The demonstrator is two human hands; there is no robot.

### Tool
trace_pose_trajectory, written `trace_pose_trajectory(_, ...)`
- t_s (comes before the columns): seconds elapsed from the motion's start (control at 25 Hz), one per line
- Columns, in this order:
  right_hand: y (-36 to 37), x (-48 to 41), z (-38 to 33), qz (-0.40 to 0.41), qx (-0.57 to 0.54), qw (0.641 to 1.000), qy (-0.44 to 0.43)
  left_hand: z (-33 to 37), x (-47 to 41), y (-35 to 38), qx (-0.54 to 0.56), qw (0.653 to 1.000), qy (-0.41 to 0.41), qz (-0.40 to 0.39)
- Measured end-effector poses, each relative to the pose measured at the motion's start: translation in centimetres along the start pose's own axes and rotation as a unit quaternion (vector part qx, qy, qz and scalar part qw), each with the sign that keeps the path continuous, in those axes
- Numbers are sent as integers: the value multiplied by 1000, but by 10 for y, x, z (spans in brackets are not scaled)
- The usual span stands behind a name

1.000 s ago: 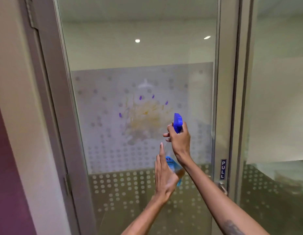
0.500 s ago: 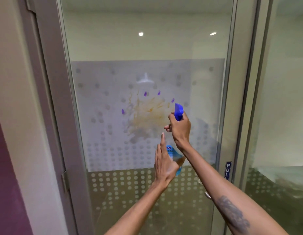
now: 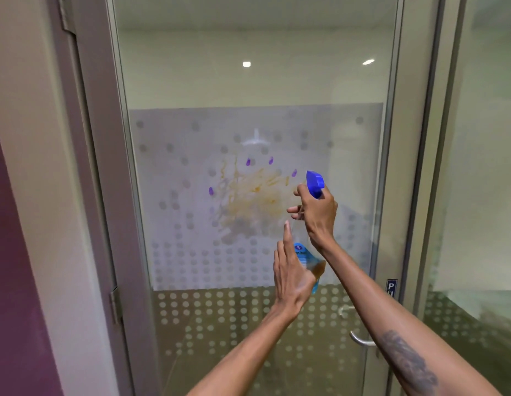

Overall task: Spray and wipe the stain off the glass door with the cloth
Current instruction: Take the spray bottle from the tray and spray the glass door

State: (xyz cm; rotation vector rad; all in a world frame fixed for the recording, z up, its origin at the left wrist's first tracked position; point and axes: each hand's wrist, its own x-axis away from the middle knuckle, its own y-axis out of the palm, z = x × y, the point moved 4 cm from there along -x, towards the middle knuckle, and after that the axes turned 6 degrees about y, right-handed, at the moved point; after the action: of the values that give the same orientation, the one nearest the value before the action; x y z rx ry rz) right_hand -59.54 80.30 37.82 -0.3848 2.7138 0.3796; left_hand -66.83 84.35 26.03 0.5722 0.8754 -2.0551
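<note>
Head view showed a tall glass door in a smooth grey metal frame, its middle covered by a frosted rectangular film patterned with round dots. At the centre of that film spread a yellowish-brown stain, streaky and splattered, with a few small purple blobs around its edge. The right hand was raised just right of the stain, fingers curled tight round the neck of a spray bottle; its blue plastic trigger head pointed left toward the stain. The left hand was open and flat below, fingers straight and pointing up, palm against the bottle's clear lower body, hiding much of it. A curved metal handle sat low on the door, partly hidden by the right forearm. A small blue sign was cut off, its lettering only partly readable. No cloth could be made out.
</note>
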Motion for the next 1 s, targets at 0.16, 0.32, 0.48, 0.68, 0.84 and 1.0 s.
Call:
trace_pose_trajectory(0.16,5,0,-5,-1,1,1000,7,-2,-3,-6,-7,1000,16,-8)
trace_pose_trajectory(0.32,7,3,-6,17,21,1000,2,-6,-5,-9,-6,999,19,-29)
trace_pose_trajectory(0.48,9,4,-7,17,34,999,9,-4,-2,-12,-4,1000,18,-25)
trace_pose_trajectory(0.68,13,9,-7,30,40,999,1,-3,4,-18,-6,1000,11,-24)
trace_pose_trajectory(0.84,13,14,-7,64,70,995,-12,-2,8,-24,-7,999,24,-25)
trace_pose_trajectory(1.0,14,17,-7,73,61,996,2,-4,8,-29,-23,999,23,-31)
